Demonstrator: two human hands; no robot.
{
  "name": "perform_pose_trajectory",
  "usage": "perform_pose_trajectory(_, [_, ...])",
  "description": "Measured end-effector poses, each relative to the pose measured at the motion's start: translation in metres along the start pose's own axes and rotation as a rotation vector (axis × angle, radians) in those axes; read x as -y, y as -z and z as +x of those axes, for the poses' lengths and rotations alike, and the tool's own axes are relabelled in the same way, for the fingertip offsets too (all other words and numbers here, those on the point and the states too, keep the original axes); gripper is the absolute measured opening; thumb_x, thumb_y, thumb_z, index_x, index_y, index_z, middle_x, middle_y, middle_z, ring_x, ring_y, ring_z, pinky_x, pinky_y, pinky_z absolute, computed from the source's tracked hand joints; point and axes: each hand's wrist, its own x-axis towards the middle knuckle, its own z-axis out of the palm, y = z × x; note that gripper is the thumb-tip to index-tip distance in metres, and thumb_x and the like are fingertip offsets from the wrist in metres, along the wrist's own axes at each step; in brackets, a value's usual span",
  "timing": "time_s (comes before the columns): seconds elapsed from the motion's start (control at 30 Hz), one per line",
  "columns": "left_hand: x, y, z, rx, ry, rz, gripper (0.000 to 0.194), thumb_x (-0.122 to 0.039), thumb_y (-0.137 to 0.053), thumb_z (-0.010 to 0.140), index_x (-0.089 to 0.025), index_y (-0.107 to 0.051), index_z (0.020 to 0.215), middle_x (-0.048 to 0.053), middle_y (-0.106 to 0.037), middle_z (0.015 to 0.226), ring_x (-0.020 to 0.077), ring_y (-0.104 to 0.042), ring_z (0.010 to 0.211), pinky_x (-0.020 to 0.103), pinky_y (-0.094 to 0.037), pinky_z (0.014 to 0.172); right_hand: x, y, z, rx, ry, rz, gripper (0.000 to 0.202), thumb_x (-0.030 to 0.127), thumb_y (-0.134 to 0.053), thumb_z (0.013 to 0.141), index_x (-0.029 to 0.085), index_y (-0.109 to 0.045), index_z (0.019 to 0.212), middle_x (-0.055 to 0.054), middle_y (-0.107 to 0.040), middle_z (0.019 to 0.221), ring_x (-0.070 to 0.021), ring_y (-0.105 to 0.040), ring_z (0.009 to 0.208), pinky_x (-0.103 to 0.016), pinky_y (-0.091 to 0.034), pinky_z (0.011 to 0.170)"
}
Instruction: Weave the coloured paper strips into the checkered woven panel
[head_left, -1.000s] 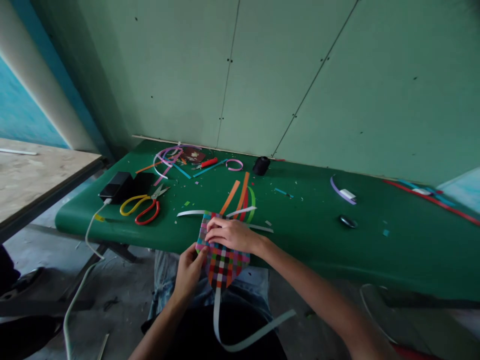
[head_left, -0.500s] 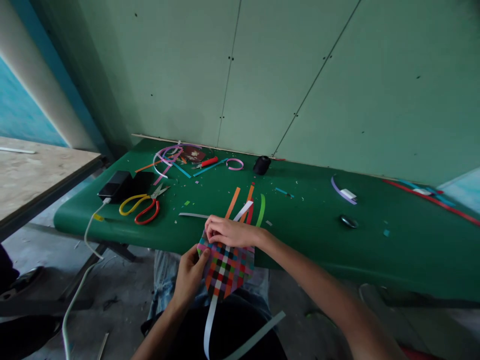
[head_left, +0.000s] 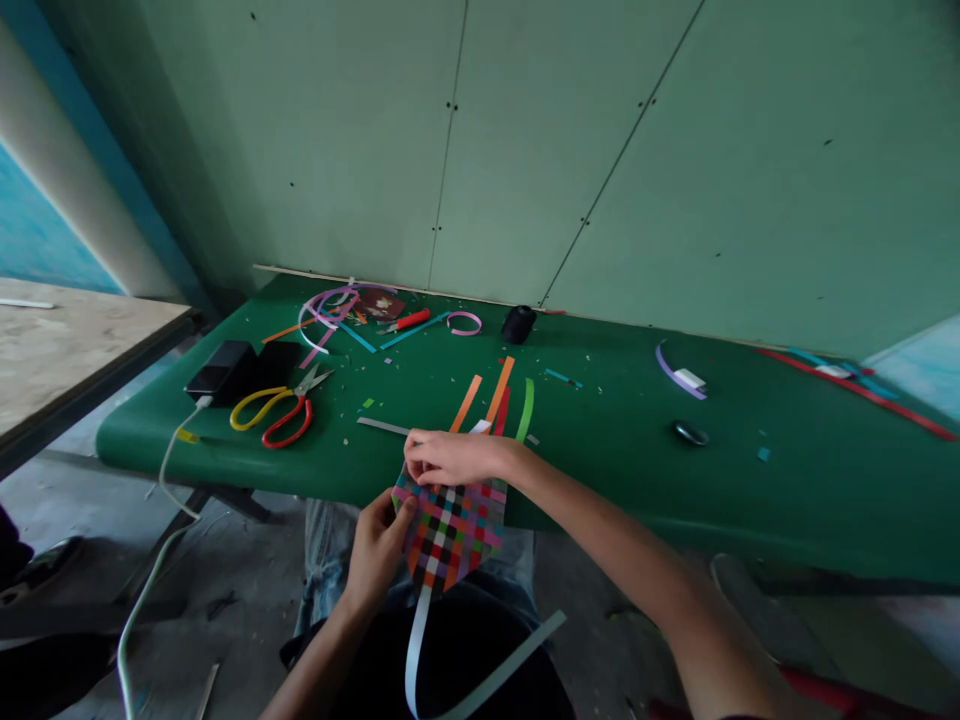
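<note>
A checkered piece woven from colourful flat strips [head_left: 442,540] lies over the table's front edge, above my lap. My left hand [head_left: 379,545] pinches its left edge, thumb on top. Across its upper part lies my right hand [head_left: 454,458], fingers curled down onto the weave near the upper left corner; the fingertips are partly hidden. Loose ends stick out beyond that hand: orange strips [head_left: 501,388], a green strip [head_left: 526,408], a red strip [head_left: 502,410], and a grey strip [head_left: 382,426] at left. One long pale strip [head_left: 417,640] hangs from the bottom and curls to the right.
On the green table [head_left: 600,470] at left are scissors [head_left: 289,405] with yellow and red handles and a black box [head_left: 223,370] with a white cable [head_left: 166,470]. Behind lie a red-handled cutter [head_left: 411,320], purple strip loops [head_left: 330,305], and a black spool [head_left: 518,324]. A dark oval object [head_left: 689,433] sits at right.
The white strip end beyond my right hand shows less and no longer crosses the orange and red strips. Both hands stay at the woven piece. The whole view has shifted slightly.
</note>
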Motion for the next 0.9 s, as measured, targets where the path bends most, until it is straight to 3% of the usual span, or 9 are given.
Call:
perform_pose_trajectory(0.27, [0.003,0.002,0.002,-0.007,-0.014,0.044,0.041,-0.056,-0.067,0.093,-0.015,-0.070,0.088,0.000,-0.056,0.072,0.0134,-0.043,0.069,0.021,-0.035,0.060,0.006,-0.005,0.001,-0.005,-0.094,-0.013,0.012,0.009,-0.060,0.099,0.015,-0.067,0.091,-0.006,-0.058,0.117,-0.0073,-0.055,0.071,-0.024,-0.045,0.066])
perform_pose_trajectory(0.67, [0.003,-0.001,0.002,-0.005,-0.027,-0.009,0.039,-0.054,-0.068,0.093,-0.015,-0.072,0.091,0.001,-0.061,0.077,0.0132,-0.047,0.070,0.021,-0.039,0.063,-0.008,-0.014,0.002,-0.104,-0.041,0.155,0.009,0.010,-0.068,0.095,0.016,-0.070,0.088,-0.005,-0.063,0.111,-0.0054,-0.058,0.065,-0.021,-0.049,0.061])
perform_pose_trajectory(0.8, [0.009,0.001,0.003,-0.020,-0.009,-0.058,0.041,-0.055,-0.070,0.092,-0.015,-0.075,0.096,0.002,-0.064,0.079,0.0131,-0.051,0.070,0.020,-0.040,0.062,-0.022,-0.025,0.008,-0.247,-0.020,0.218,0.008,0.015,-0.081,0.088,0.017,-0.073,0.089,-0.001,-0.069,0.092,-0.0106,-0.064,0.070,-0.022,-0.051,0.064])
perform_pose_trajectory(0.9, [0.013,0.001,0.005,-0.030,0.029,-0.140,0.042,-0.057,-0.073,0.090,-0.015,-0.075,0.098,0.002,-0.066,0.082,0.0129,-0.053,0.070,0.020,-0.041,0.063,-0.030,-0.039,0.006,-0.407,0.045,0.127,0.004,0.019,-0.078,0.092,0.018,-0.078,0.088,-0.003,-0.072,0.091,-0.0150,-0.069,0.082,-0.026,-0.055,0.076])
